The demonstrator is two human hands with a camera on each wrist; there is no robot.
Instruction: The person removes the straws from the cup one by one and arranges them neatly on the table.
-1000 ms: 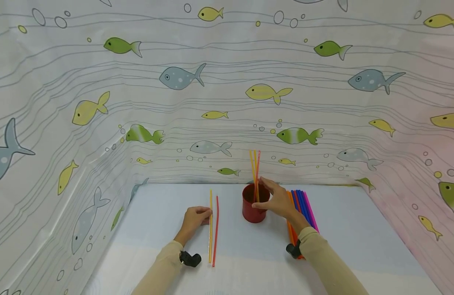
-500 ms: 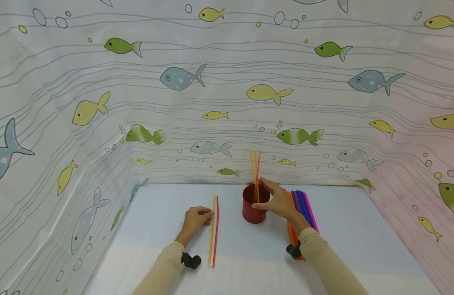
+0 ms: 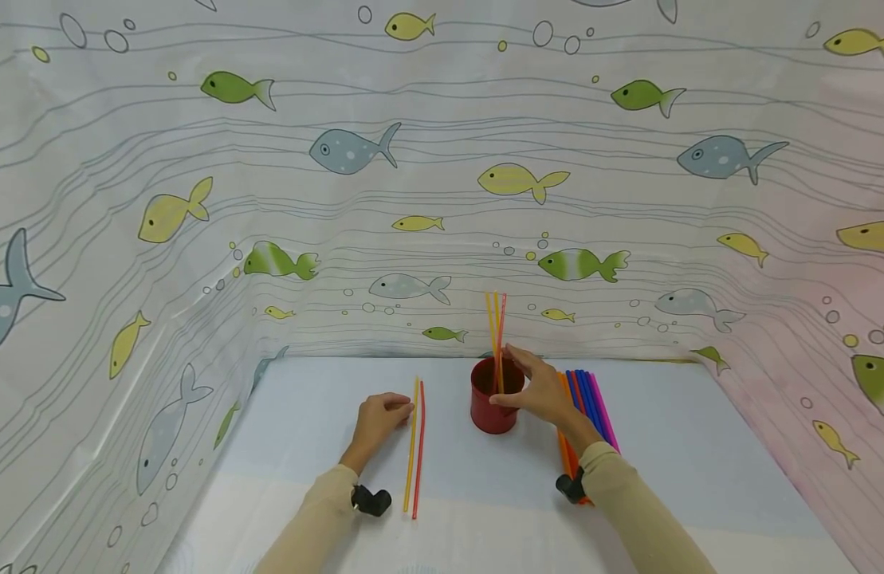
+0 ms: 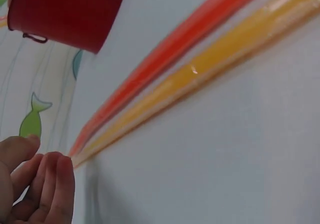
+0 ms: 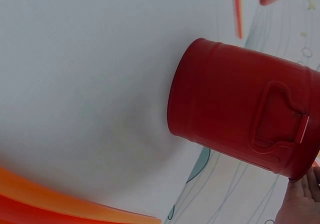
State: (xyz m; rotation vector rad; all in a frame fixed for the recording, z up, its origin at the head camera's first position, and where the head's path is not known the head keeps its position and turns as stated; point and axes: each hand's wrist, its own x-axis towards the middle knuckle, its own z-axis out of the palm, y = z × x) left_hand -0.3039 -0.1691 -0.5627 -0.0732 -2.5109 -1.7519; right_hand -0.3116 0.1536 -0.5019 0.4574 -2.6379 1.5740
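Observation:
My left hand (image 3: 379,423) is beside a yellow straw (image 3: 411,454), which lies close along a red straw (image 3: 418,462) on the table. In the left wrist view, the thumb stands apart from the loosely bent fingers (image 4: 64,184) with nothing between them. Whether a fingertip touches the straw, I cannot tell. My right hand (image 3: 545,391) holds a small red metal bucket (image 3: 489,413) by its rim, thumb at the near side and fingers at the far side. Two yellow straws and a red straw (image 3: 500,331) stand leaning in the bucket. A side handle (image 5: 280,119) shows in the right wrist view.
Several orange, red, blue and pink straws (image 3: 592,399) lie in a row to the right, partly under the right forearm. The white table (image 3: 477,518) is walled by a fish-patterned sheet (image 3: 442,183) at the back and sides.
The yellow straw on the table has shifted right, close to the red one. My left hand followed it, then drew slightly back and away from it. The right hand and bucket stay put.

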